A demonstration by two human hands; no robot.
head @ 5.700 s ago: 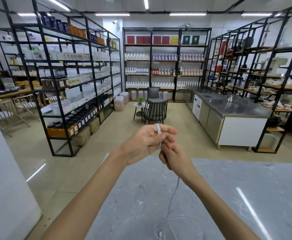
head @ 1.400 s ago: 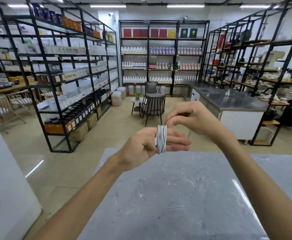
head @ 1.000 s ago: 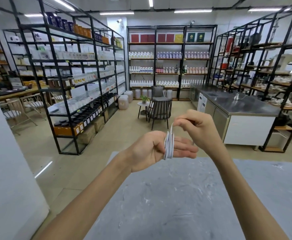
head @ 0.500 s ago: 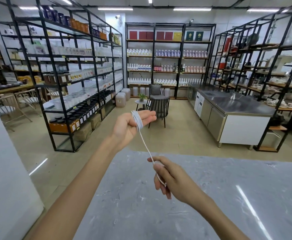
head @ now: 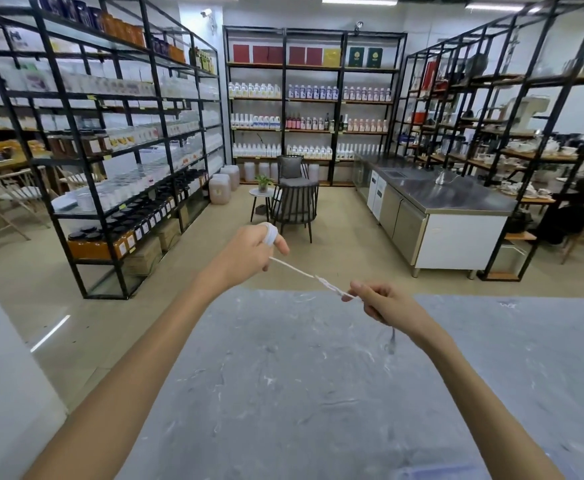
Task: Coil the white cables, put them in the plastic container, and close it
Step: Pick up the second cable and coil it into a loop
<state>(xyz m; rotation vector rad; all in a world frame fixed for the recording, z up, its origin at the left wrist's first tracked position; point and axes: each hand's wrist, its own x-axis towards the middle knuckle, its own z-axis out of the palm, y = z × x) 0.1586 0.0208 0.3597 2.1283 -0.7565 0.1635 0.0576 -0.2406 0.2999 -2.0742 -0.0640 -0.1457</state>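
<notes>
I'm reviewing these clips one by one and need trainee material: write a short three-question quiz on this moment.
1. True or false: the white cable lies flat on the grey table.
2. Where is the coiled part of the cable? A) around fingers of the left hand; B) inside a plastic container; C) on the floor.
3. Fill in: the right hand pinches the cable's ____ stretch, pulled out from the coil.

Key:
1. False. It hangs in the air between the two hands, above the table's far edge.
2. A. The loops sit around fingers of the left hand; no container shows in this view.
3. Straight (taut). A short tail hangs below the right hand.
</notes>
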